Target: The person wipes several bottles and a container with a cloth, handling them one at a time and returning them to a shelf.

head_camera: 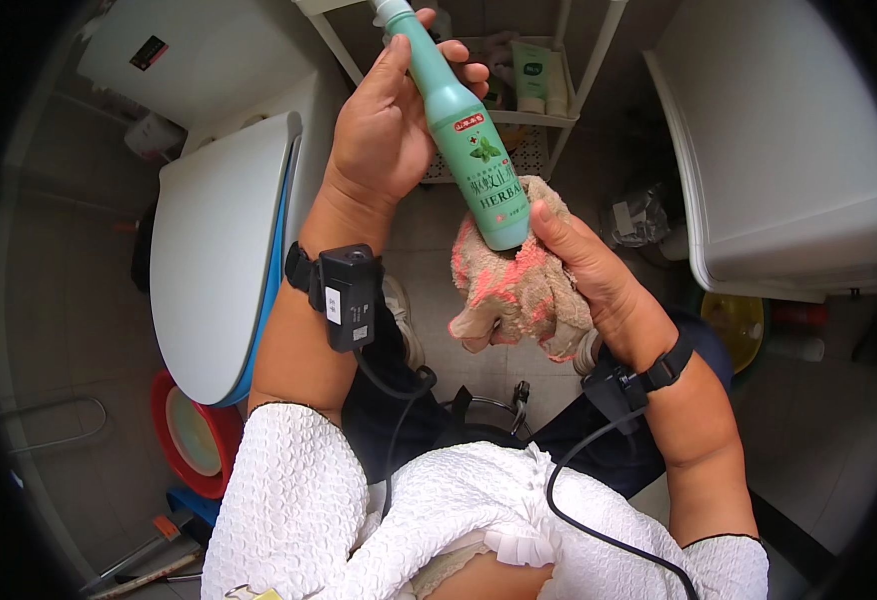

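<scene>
A green plastic bottle (pixel 459 135) with a long neck and a printed label is tilted in front of me, its base towards the lower right. My left hand (pixel 401 112) is wrapped around its neck, the thumb on the near side. In my right hand (pixel 585 251) is a crumpled beige and pink terry cloth (pixel 513 285), bunched under and beside the bottle's base. The right thumb lies close to the bottle's lower edge. Most of the right fingers are hidden behind the cloth.
A white shelf rack (pixel 528 118) holding a green tube (pixel 532 75) and other items stands ahead. Left are a toilet with its lid (pixel 221 262) down and a red basin (pixel 161 420). A white basin cabinet (pixel 791 165) is at right, above a yellow basin (pixel 731 322).
</scene>
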Available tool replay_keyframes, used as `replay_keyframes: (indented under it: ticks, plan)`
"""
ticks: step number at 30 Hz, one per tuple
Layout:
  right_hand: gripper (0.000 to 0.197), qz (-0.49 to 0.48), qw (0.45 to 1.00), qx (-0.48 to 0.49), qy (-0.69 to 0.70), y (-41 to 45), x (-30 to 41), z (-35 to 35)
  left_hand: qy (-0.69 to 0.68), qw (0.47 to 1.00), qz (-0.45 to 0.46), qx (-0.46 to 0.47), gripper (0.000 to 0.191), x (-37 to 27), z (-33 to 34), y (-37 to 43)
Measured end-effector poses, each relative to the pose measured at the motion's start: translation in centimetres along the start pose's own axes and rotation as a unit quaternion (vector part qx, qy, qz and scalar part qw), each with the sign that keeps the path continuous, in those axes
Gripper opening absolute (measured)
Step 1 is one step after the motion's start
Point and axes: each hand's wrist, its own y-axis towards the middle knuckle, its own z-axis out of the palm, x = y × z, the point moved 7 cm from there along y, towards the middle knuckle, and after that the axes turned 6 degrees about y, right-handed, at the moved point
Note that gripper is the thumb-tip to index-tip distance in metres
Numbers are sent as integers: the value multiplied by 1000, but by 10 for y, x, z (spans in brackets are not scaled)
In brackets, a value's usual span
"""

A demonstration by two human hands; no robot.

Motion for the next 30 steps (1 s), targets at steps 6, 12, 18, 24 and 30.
replay_keyframes:
  ticks: [6,12,18,24,30]
  plan:
    - [47,21,999,-27,-23,1,-8,-1,-3,999,1,37,41,0,14,1]
    - [42,12,996,-82,-27,0,-4,-2,-49,998,19,-24,40,-3,8,2]
    - [43,-26,995,-95,-34,0,9,-8,-125,991,21,-43,36,-6,-2,7]
    - [44,-17,995,-70,-65,0,3,-5,-91,994,33,-40,37,-8,-6,5]
    - [42,-17,995,-64,-72,5,-5,0,-53,996,50,-49,38,-3,-2,3]
